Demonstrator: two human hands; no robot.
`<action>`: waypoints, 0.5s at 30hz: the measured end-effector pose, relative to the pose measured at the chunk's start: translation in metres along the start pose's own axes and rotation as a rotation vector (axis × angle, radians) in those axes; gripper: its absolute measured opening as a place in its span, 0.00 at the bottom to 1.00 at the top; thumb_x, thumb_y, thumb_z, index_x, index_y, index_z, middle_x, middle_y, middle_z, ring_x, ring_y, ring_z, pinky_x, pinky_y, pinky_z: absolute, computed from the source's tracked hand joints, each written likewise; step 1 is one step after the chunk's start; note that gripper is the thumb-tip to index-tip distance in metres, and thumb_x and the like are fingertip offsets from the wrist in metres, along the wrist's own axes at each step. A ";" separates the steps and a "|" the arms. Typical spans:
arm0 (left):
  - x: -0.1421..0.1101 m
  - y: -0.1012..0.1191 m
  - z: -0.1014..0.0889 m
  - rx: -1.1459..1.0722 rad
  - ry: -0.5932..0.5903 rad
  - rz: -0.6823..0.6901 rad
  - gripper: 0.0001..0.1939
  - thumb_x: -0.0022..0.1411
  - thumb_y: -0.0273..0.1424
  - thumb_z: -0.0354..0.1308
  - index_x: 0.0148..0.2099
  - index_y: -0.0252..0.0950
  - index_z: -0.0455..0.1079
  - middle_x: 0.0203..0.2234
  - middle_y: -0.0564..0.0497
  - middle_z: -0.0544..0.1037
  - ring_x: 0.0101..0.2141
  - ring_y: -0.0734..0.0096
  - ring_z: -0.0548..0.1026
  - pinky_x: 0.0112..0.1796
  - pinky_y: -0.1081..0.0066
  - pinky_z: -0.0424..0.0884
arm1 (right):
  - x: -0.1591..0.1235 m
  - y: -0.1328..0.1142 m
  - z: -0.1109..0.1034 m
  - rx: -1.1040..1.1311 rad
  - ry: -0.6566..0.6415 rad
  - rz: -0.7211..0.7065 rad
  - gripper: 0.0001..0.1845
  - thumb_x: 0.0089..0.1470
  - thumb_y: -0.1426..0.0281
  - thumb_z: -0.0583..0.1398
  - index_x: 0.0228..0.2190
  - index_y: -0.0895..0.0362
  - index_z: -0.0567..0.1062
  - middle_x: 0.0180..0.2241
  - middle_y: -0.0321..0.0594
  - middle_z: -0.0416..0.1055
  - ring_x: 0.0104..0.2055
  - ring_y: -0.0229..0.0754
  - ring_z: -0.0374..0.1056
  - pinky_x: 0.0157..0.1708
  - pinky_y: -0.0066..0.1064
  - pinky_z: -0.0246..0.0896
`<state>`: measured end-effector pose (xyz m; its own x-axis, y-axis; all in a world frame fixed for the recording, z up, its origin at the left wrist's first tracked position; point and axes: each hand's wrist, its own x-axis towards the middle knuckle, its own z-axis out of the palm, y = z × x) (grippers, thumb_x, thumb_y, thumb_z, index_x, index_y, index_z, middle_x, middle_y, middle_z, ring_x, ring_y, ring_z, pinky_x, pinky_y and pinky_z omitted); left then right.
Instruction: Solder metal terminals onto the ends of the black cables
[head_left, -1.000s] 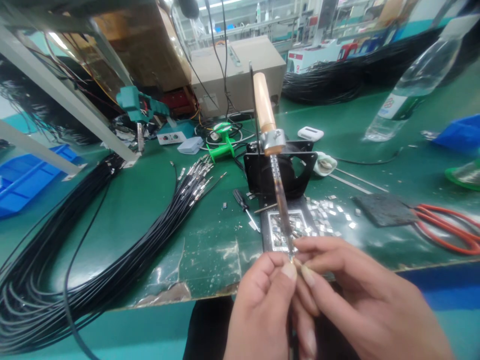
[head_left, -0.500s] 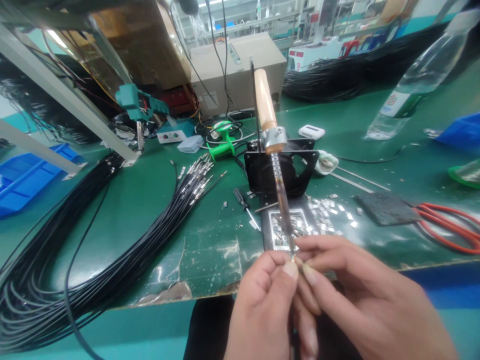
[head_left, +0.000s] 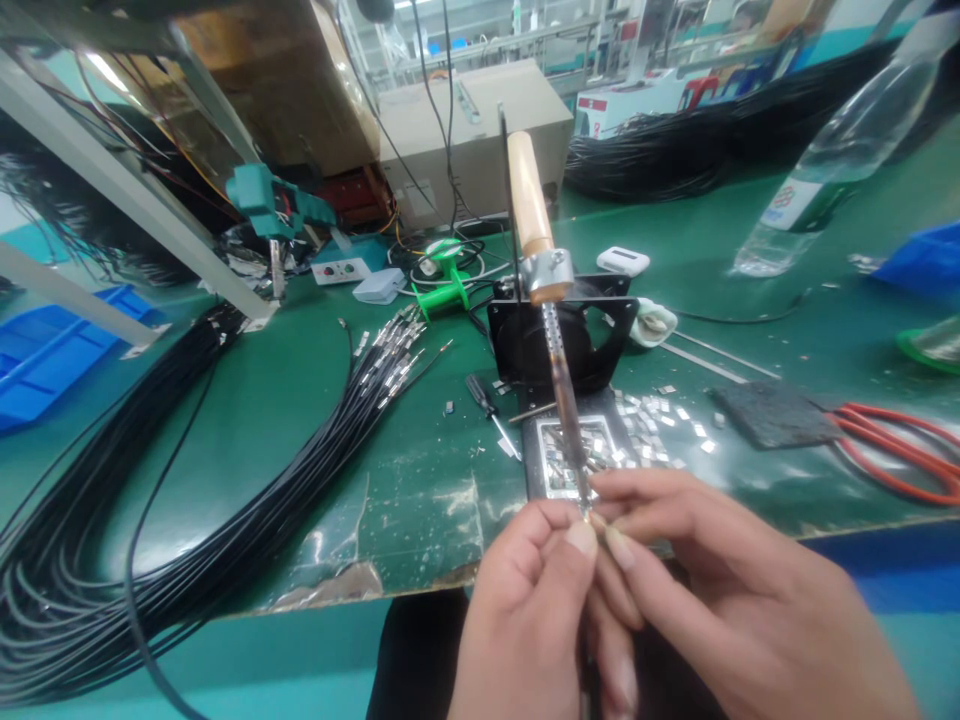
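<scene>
A soldering iron [head_left: 568, 410] with a wooden handle is clamped tip-down in front of me. At its tip, my left hand [head_left: 525, 610] is closed, thumb against forefinger, around the end of a black cable [head_left: 589, 690] that hangs down between the fingers. My right hand [head_left: 727, 580] pinches close beside it, its fingertips meeting those of the left; whatever lies between them is too small and covered to name. Just behind the tip is a white-rimmed tray [head_left: 546, 470] of small metal pieces, with more pieces [head_left: 652, 420] scattered to its right.
A bundle of black cables [head_left: 247, 530] with metal ends curves across the left side. Behind the iron stands a black fan frame [head_left: 517, 345]. Around it are a screwdriver [head_left: 481, 395], a green spool [head_left: 442, 285], orange-handled scissors [head_left: 892, 430], a dark pad [head_left: 776, 413] and a water bottle [head_left: 832, 170].
Both hands keep the same pinch at the iron's tip, with almost no movement. The view has shifted very slightly.
</scene>
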<state>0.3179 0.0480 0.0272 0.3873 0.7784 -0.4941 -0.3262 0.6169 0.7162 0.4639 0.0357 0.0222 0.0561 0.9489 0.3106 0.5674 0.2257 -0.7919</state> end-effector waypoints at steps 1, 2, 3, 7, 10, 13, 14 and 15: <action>0.000 0.000 0.000 -0.002 -0.004 0.003 0.17 0.69 0.44 0.59 0.37 0.34 0.66 0.11 0.57 0.66 0.10 0.82 0.58 0.14 0.82 0.58 | 0.000 0.000 0.000 0.006 0.009 -0.002 0.05 0.61 0.68 0.64 0.32 0.46 0.80 0.46 0.27 0.80 0.41 0.32 0.80 0.46 0.17 0.74; 0.000 0.000 0.000 -0.001 -0.006 0.006 0.17 0.69 0.44 0.59 0.37 0.34 0.67 0.11 0.57 0.66 0.10 0.82 0.59 0.14 0.82 0.58 | 0.000 0.001 0.000 0.013 0.018 -0.007 0.06 0.61 0.68 0.64 0.32 0.46 0.80 0.46 0.26 0.81 0.41 0.31 0.80 0.46 0.16 0.74; 0.000 0.000 0.001 0.001 -0.004 0.009 0.17 0.69 0.43 0.59 0.37 0.34 0.67 0.11 0.56 0.66 0.11 0.82 0.59 0.14 0.82 0.58 | 0.000 0.001 0.000 0.016 0.027 -0.009 0.06 0.61 0.68 0.64 0.31 0.46 0.80 0.45 0.26 0.81 0.40 0.31 0.80 0.46 0.16 0.73; 0.000 -0.001 0.002 -0.003 0.012 0.008 0.17 0.69 0.44 0.59 0.37 0.34 0.67 0.11 0.56 0.66 0.11 0.81 0.59 0.14 0.82 0.58 | -0.001 0.003 0.000 0.011 0.019 -0.015 0.06 0.61 0.69 0.64 0.31 0.47 0.80 0.46 0.28 0.81 0.40 0.32 0.81 0.46 0.17 0.74; 0.000 0.000 0.002 -0.004 0.008 0.007 0.17 0.69 0.44 0.60 0.36 0.35 0.67 0.11 0.56 0.66 0.11 0.81 0.59 0.14 0.82 0.57 | -0.001 0.001 0.000 0.021 0.015 -0.011 0.07 0.60 0.68 0.64 0.30 0.48 0.81 0.45 0.31 0.81 0.40 0.34 0.81 0.44 0.19 0.76; 0.000 0.001 0.001 -0.001 0.009 0.004 0.17 0.69 0.44 0.59 0.36 0.35 0.67 0.11 0.56 0.66 0.11 0.81 0.59 0.14 0.82 0.58 | 0.000 -0.001 0.000 0.045 0.045 -0.017 0.08 0.60 0.68 0.64 0.29 0.47 0.81 0.43 0.29 0.82 0.38 0.34 0.81 0.44 0.19 0.76; 0.000 0.001 0.000 0.001 0.010 0.004 0.17 0.69 0.43 0.59 0.36 0.35 0.67 0.11 0.56 0.66 0.11 0.81 0.59 0.14 0.82 0.58 | 0.000 -0.002 -0.001 0.045 0.048 -0.017 0.08 0.60 0.68 0.64 0.29 0.47 0.81 0.43 0.29 0.82 0.37 0.33 0.81 0.44 0.19 0.76; 0.000 0.001 0.000 0.004 0.007 0.006 0.17 0.69 0.43 0.59 0.36 0.35 0.67 0.11 0.56 0.66 0.10 0.81 0.59 0.14 0.82 0.58 | 0.000 -0.002 -0.001 0.041 0.048 -0.018 0.08 0.60 0.68 0.64 0.29 0.47 0.81 0.43 0.29 0.82 0.37 0.34 0.81 0.44 0.19 0.76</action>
<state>0.3173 0.0487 0.0281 0.3793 0.7829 -0.4931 -0.3252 0.6118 0.7211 0.4638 0.0347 0.0241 0.0860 0.9330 0.3496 0.5348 0.2528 -0.8063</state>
